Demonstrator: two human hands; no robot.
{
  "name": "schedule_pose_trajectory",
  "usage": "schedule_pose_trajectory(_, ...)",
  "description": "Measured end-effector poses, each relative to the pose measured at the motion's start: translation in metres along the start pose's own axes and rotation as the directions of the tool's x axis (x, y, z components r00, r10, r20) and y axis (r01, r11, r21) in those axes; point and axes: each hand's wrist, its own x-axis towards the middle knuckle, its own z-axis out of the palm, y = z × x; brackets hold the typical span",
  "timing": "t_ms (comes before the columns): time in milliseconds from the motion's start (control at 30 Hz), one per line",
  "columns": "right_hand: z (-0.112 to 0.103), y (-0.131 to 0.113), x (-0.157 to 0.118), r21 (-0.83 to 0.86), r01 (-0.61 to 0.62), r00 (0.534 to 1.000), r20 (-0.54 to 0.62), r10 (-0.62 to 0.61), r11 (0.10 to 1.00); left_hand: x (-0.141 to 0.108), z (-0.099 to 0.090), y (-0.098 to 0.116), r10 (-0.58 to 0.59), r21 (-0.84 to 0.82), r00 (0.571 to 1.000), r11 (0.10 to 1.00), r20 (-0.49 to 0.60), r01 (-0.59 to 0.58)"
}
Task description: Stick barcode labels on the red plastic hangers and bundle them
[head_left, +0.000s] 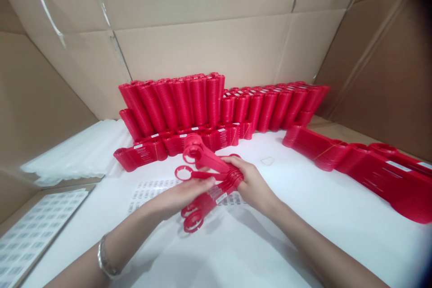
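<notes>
A fanned bunch of red plastic pieces with ring-shaped ends is held up over the white table, some pointing up-left and others down-left. My right hand is closed around their gathered right end. My left hand grips the bunch from the left, its thumb lying on the pieces and its other fingers mostly hidden. A small white label shows on one of the lower pieces. Beneath the hands, a sheet of printed labels lies partly covered on the table.
Tall stacks of the same red pieces stand along the cardboard wall. Banded bundles lie at the right. White plastic bags and more label sheets are at the left. A loose rubber band rests on the table.
</notes>
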Motion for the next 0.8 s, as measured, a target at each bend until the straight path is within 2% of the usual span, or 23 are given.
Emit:
schedule_pose_trajectory(67, -0.001, 0.001, 0.001, 0.023, -0.064, 0.996, -0.054, 0.065, 0.998, 0.001, -0.007, 0.002, 0.148, 0.056, 0.974, 0.988, -0.172, -0.141)
schedule_pose_trajectory(100, -0.001, 0.001, 0.001, 0.043, -0.09, 0.994, -0.059, 0.093, 0.995, 0.0, -0.01, 0.003, 0.251, 0.151, 0.935, 0.964, -0.251, -0.218)
schedule_pose_trajectory(167, 0.001, 0.0, 0.001, 0.098, -0.13, 0.991, -0.02, 0.132, 0.987, -0.002, -0.014, 0.005, 0.456, 0.423, 0.819, 0.856, -0.349, -0.297)
schedule_pose_trajectory(233, 0.004, -0.001, 0.001, 0.165, -0.166, 0.986, 0.057, 0.159, 0.972, -0.005, -0.016, 0.006, 0.609, 0.643, 0.712, 0.709, -0.35, -0.29)
schedule_pose_trajectory(333, 0.008, -0.006, -0.001, 0.231, -0.203, 0.971, 0.17, 0.166, 0.952, -0.009, -0.022, 0.007, 0.753, 0.816, 0.604, 0.507, -0.261, -0.279)
schedule_pose_trajectory(400, 0.01, -0.009, -0.004, 0.231, -0.218, 0.956, 0.246, 0.159, 0.948, -0.01, -0.027, 0.008, 0.809, 0.861, 0.551, 0.415, -0.203, -0.292)
schedule_pose_trajectory(533, 0.011, -0.012, -0.008, 0.17, -0.275, 0.905, 0.378, 0.195, 0.946, -0.008, -0.035, 0.009, 0.879, 0.853, 0.419, 0.386, -0.225, -0.351)
schedule_pose_trajectory(633, 0.013, -0.011, -0.01, 0.139, -0.29, 0.873, 0.443, 0.202, 0.947, -0.008, -0.035, 0.009, 0.936, 0.896, 0.316, 0.267, -0.154, -0.354)
schedule_pose_trajectory(700, 0.015, -0.009, -0.011, 0.145, -0.297, 0.865, 0.46, 0.201, 0.944, -0.008, -0.031, 0.008, 0.949, 0.895, 0.285, 0.24, -0.135, -0.375)
schedule_pose_trajectory(800, 0.018, -0.007, -0.012, 0.175, -0.325, 0.863, 0.458, 0.215, 0.929, -0.01, -0.024, 0.006, 0.944, 0.843, 0.288, 0.284, -0.162, -0.457)
